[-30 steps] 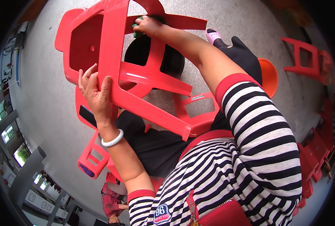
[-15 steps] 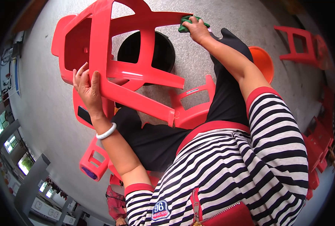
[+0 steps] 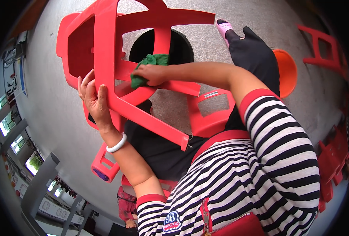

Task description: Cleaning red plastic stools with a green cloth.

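Note:
A red plastic chair (image 3: 103,43) lies tipped on its side in front of me, its legs pointing right. My left hand (image 3: 94,98) is closed on its near edge, thumb on the close side; part of the fingers is hidden. A white bangle circles that wrist. My right hand (image 3: 151,74) grips a crumpled green cloth (image 3: 156,59) and presses it onto the chair's lower crosspiece, near where a leg (image 3: 182,87) starts. Behind the frame stands a black round tub (image 3: 182,51), partly covered by the chair.
Another red plastic seat (image 3: 211,118) is by my lap. An orange round container (image 3: 286,74) stands beyond my right leg, whose foot wears a pink clog (image 3: 223,28). More red chairs (image 3: 325,51) are at the right. Another person (image 3: 126,202) shows at the bottom left.
My right hand has brought the green cloth from the far leg's tip leftward and nearer, onto the lower crosspiece. My left hand keeps its hold on the chair. The whole view has shifted slightly.

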`<state>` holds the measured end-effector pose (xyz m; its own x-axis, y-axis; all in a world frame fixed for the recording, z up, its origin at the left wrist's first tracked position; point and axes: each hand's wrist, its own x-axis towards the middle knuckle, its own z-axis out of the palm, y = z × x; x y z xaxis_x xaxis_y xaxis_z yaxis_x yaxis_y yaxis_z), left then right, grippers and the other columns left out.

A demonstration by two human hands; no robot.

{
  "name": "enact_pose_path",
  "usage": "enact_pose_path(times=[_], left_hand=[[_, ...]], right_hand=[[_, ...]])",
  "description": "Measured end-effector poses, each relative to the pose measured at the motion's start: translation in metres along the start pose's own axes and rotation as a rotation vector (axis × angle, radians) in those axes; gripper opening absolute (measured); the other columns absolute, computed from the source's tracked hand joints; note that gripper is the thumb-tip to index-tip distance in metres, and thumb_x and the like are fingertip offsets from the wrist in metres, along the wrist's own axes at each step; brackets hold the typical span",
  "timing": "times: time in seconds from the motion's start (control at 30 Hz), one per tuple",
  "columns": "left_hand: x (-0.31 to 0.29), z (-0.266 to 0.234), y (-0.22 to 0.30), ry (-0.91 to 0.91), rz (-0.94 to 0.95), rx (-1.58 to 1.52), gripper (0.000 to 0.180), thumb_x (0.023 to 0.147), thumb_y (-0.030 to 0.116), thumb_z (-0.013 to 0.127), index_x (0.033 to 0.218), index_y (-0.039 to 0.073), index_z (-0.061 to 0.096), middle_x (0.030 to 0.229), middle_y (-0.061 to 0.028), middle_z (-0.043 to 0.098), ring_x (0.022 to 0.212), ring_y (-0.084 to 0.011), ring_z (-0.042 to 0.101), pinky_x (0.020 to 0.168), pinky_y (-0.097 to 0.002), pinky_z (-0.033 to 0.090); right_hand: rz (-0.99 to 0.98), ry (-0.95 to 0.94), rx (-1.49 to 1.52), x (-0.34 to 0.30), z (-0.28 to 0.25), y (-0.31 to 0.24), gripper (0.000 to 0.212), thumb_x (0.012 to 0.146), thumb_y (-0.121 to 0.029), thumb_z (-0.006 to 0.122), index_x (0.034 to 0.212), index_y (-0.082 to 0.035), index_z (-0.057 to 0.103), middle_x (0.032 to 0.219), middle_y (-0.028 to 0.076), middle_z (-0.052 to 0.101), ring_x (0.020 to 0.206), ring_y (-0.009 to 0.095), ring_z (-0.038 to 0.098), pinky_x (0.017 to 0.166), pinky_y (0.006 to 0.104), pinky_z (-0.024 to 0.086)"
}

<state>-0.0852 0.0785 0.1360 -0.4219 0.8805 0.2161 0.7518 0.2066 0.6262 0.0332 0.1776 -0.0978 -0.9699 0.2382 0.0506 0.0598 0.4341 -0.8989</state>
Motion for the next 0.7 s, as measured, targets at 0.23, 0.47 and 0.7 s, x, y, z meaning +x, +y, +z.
enact_pose_path(times=[0.23,0.47,0.7], left_hand=[[-0.022,-0.026,-0.019,0.028,-0.029,0.088,0.035,0.088,0.043,0.07,0.101,0.01,0.072,0.135,-0.0048,0.06,0.145,-0.0346,0.03,0.121,-0.0508,0.017],[0.047,0.038,0.024,0.003,0.2,-0.086,0.038,0.086,0.045,0.072,0.1,0.009,0.072,0.13,-0.0072,0.063,0.14,-0.0333,0.037,0.121,-0.0482,0.018],[-0.008,-0.01,-0.026,0.122,0.1,0.087,0.036,0.085,0.043,0.075,0.099,0.01,0.075,0.126,-0.0033,0.066,0.136,-0.032,0.041,0.118,-0.0462,0.022]], right_hand=[[0.14,-0.092,-0.161,0.131,0.064,-0.023,0.041,0.088,-0.015,0.057,0.129,-0.011,0.059,0.132,0.02,0.054,0.116,0.041,0.058,0.099,0.0483,0.05],[-0.053,0.113,-0.032,0.113,-0.006,0.134,0.051,0.085,-0.013,0.058,0.136,-0.016,0.057,0.131,0.016,0.055,0.117,0.038,0.058,0.101,0.0465,0.048],[-0.174,-0.088,-0.431,-0.032,0.012,-0.005,0.042,0.078,-0.01,0.067,0.119,-0.012,0.06,0.112,0.014,0.058,0.097,0.036,0.062,0.083,0.046,0.053]])
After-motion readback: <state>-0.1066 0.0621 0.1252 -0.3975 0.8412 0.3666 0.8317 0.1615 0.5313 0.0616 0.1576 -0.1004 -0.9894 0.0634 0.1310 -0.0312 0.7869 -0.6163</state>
